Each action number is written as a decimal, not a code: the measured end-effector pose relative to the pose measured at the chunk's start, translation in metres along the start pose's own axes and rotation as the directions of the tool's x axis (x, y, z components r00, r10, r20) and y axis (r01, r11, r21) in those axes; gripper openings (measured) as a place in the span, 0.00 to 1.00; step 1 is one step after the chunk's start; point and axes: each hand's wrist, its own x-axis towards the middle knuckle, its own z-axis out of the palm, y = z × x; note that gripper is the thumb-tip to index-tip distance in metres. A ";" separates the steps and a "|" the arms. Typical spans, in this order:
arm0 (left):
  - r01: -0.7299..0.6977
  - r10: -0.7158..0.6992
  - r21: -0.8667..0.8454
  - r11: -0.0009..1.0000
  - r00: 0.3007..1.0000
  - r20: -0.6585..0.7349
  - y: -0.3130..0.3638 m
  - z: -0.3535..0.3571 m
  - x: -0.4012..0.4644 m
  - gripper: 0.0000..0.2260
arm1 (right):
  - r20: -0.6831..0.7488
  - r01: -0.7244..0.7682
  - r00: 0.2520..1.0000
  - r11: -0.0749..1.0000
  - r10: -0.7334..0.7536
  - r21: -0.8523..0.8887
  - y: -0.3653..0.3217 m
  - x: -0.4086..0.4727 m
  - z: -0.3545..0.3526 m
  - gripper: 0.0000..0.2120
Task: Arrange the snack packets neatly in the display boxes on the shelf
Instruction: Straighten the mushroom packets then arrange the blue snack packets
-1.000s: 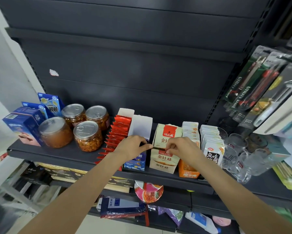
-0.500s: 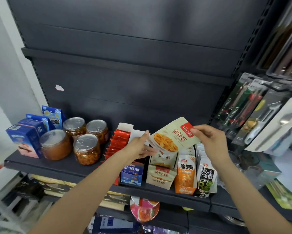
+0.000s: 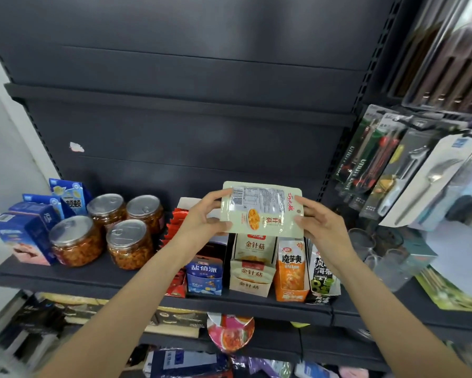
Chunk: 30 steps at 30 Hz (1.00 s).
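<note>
I have the pale green snack packet (image 3: 259, 211) up in front of me, above the display boxes, held flat between both hands with its printed back and barcode facing me. My left hand (image 3: 202, 219) grips its left edge, fingers (image 3: 218, 193) curled over the top corner and thumb under the lower edge. My right hand (image 3: 320, 223) pinches the right edge, fingers wrapped around that side.

Directly below the packet stands the cream display box (image 3: 249, 279) on the shelf (image 3: 98, 278), with matching cream packets standing upright in it, one behind the other. Just to its left is a blue display box (image 3: 204, 276); I cannot tell what is in it, as my left arm covers the top. Left of that, a row of red packets (image 3: 176, 222) runs back in a file. To the right of the cream box, an orange display box (image 3: 292, 274) holds upright orange packets, and beside it a dark box (image 3: 322, 279) holds white and green seaweed packets.

Farther left on the shelf sit four clear jars (image 3: 106, 233) with pull-tab lids, filled with something orange-brown, and beyond them blue cartons (image 3: 24, 230).
</note>
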 end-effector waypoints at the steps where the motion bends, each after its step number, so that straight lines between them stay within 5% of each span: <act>1: -0.021 0.021 0.055 0.998 1.000 0.002 0.000 0.000 -0.002 0.29 | 0.006 0.006 1.000 1.000 -0.006 0.002 0.001 -0.001 0.001 0.19; 8: -0.068 0.067 0.096 0.993 0.998 0.007 -0.004 -0.003 -0.007 0.31 | 0.050 0.042 0.998 0.999 -0.042 0.001 0.007 -0.002 0.003 0.23; 14: 0.117 -0.119 -0.076 0.990 0.993 -0.024 -0.019 -0.010 -0.002 0.24 | 0.032 0.028 0.999 0.999 -0.029 0.032 0.004 0.000 0.007 0.16; 20: 0.246 -0.264 -0.278 0.928 0.964 -0.027 -0.025 -0.008 0.004 0.13 | -0.062 0.226 0.960 0.885 -0.274 -0.407 0.006 0.006 -0.003 0.10; 26: 0.283 -0.310 -0.341 0.896 0.950 -0.028 -0.030 -0.001 0.012 0.12 | 0.053 0.276 0.951 0.757 -0.305 -0.593 0.017 0.012 0.000 0.23; 30: 0.302 -0.339 -0.396 0.867 0.940 -0.026 -0.031 -0.004 0.016 0.11 | 0.047 0.246 0.961 0.763 -0.272 -0.598 0.022 0.017 -0.004 0.19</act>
